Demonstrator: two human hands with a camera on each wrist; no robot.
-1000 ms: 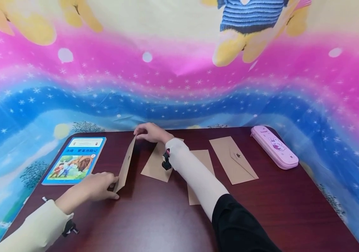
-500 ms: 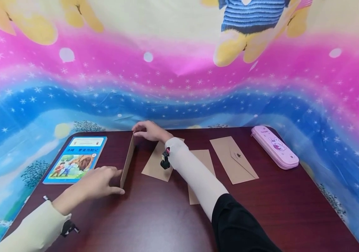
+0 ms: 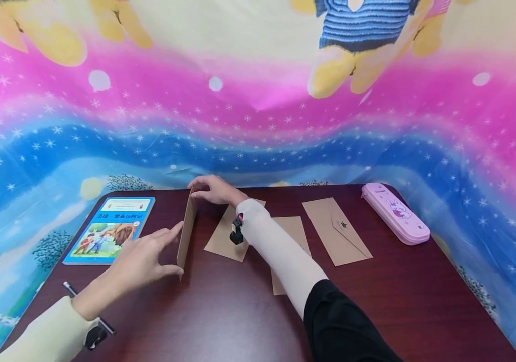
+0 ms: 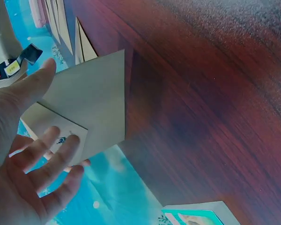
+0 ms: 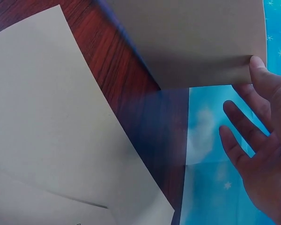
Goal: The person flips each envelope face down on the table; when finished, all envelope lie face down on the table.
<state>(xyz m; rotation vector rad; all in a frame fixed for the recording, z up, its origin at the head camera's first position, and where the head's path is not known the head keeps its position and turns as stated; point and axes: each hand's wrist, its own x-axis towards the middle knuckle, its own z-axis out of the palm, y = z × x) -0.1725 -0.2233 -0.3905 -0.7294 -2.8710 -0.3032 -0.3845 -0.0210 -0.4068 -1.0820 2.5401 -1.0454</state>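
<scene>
A brown kraft envelope (image 3: 187,229) stands on its edge, nearly edge-on in the head view. My right hand (image 3: 216,189) pinches its far upper corner between thumb and fingers, as the right wrist view shows with the thumb (image 5: 258,68) on the paper. The other fingers of that hand spread loosely. My left hand (image 3: 142,259) is at the envelope's near end, fingers extended, fingertips right at its left face. In the left wrist view, those fingers (image 4: 51,154) overlap the side with the flap and a small dark print.
Three more envelopes lie on the dark red table: one (image 3: 221,239) under the right wrist, one (image 3: 291,234) partly hidden by the forearm, one (image 3: 325,213) flap up. A blue book (image 3: 108,231) lies at left, a pink pencil case (image 3: 395,213) at right. A printed cloth (image 3: 258,136) hangs behind.
The held envelope has tipped from leaning to nearly upright. My left hand has loosened its grip on the near end, its fingers straightening and shifting slightly right. My right hand keeps the far corner.
</scene>
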